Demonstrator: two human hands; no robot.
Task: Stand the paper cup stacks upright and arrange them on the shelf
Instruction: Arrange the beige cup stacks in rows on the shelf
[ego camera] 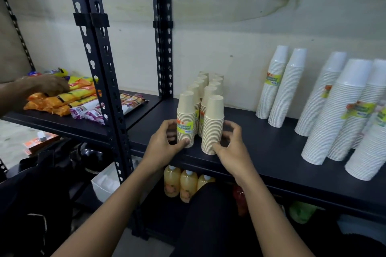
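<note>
— Shelf (261, 152): where on it, the paper cups?
— Near the front edge at the left end, by the black post (96, 54): beige stacks (203, 83), upright, bottoms up, in two rows running back toward the wall (229, 37).
— Left hand (165, 142)?
— Curled round the foot of the front-left stack (186, 119), thumb across the front, fingers behind, yellow label facing out.
— Right hand (231, 148)?
— Wrapped likewise round the foot of the front-right stack (213, 125), thumb in front, fingers bent behind and to the side. Both stacks down on the board, just beside each other, narrow gap between.
— Further right?
— White stacks (279, 85), taller, bottoms up, tilted in this view; well apart from the beige ones.
— Elsewhere?
— On the neighbouring shelf to the left, another person's hand (48, 84) resting on snack packets (62, 100). Below the board, juice bottles (180, 181) in a row.
</note>
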